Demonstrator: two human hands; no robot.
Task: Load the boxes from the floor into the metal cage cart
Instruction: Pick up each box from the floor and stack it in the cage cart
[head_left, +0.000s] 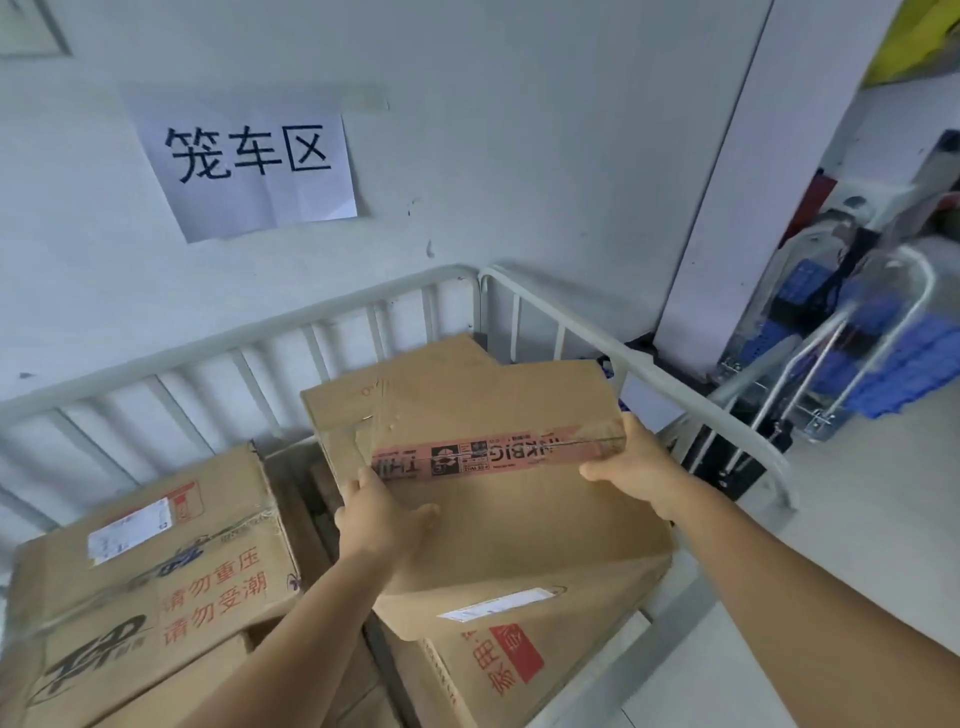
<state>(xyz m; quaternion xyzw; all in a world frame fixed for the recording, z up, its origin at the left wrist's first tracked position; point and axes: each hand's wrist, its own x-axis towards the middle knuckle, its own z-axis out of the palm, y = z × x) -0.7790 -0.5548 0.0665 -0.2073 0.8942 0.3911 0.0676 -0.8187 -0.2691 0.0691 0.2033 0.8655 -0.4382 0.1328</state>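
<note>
Wall sign (249, 156) "笼车区", both hands' fingers gripping pink-taped box (498, 467), neighbouring box (156, 561) "请勿重压"

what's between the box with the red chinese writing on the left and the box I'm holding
A dark gap, with cardboard edges low in it, separates the left box from the held box in the head view.

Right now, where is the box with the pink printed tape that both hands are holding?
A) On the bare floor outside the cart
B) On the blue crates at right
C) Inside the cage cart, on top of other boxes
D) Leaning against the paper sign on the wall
C: the taped box, gripped by the left hand and right hand, sits within the cage cart rails atop a lower box.
</note>
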